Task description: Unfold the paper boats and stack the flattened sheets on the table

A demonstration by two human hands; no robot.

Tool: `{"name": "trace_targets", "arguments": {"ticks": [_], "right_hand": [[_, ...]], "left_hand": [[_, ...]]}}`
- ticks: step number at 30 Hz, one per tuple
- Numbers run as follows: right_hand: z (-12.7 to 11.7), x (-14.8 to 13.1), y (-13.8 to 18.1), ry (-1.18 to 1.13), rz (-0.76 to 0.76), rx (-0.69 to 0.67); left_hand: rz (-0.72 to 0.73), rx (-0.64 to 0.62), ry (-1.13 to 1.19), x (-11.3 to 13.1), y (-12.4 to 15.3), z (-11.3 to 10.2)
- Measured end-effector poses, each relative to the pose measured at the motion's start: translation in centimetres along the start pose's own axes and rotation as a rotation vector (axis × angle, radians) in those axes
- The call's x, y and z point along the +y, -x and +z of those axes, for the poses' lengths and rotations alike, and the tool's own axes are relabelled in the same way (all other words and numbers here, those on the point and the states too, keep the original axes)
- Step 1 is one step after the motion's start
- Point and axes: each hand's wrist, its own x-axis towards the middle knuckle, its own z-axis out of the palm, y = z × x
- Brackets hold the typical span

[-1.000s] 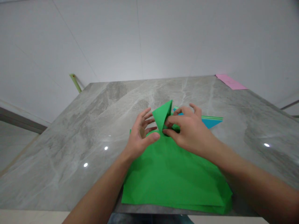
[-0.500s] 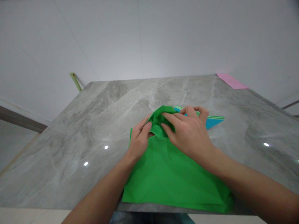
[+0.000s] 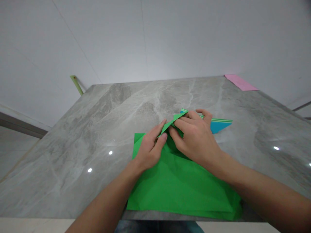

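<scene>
A large green sheet of paper with several creases lies near the front edge of the table. Its far edge is raised and bent between my hands. My left hand pinches the lifted edge between thumb and fingers. On the other side, my right hand grips the same raised part, with its fingertips partly tucked into the fold. Behind my right hand lies a folded blue paper piece with green and white striped edges, partly covered by that hand.
The grey marbled table meets a white wall at the back. A pink paper piece lies at the far right corner. A light green strip leans at the far left corner.
The raised green edge has been flattened from an open, rounded pocket into a narrow slanting fold. My left hand has moved slightly right, toward my right hand.
</scene>
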Motion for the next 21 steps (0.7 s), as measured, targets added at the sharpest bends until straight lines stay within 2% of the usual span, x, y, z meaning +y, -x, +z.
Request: {"name": "trace_targets", "arguments": {"ticks": [4,8,10,13,16,18,21], "right_hand": [[-0.5,0.5,-0.5,-0.123,-0.017,-0.052],[-1.3,0.8,-1.1,-0.251,0.01,-0.085],[-1.8,0.9,-1.4,-0.355,0.053,-0.147],[-2.8,1.0,-1.8,-0.593,0.165,-0.308],[-3.3,1.3,-1.9,-0.936,0.315,-0.469],[-3.4,1.6,-1.8,-1.219,0.404,-0.543],[-3.0,2.1,-1.7,-1.568,0.505,-0.568]], "left_hand": [[0.034,0.055,-0.06,0.0,-0.1,-0.2],[0.038,0.03,-0.059,-0.1,-0.2,-0.4],[0.025,0.025,-0.043,-0.5,-0.2,-0.5],[-0.015,0.034,0.052,-1.2,-0.1,-0.7],[-0.114,0.052,0.229,-1.0,-0.3,-0.9],[-0.209,0.048,0.456,-0.4,-0.6,-0.9],[-0.454,-0.107,0.908,0.8,-1.0,-0.8]]}}
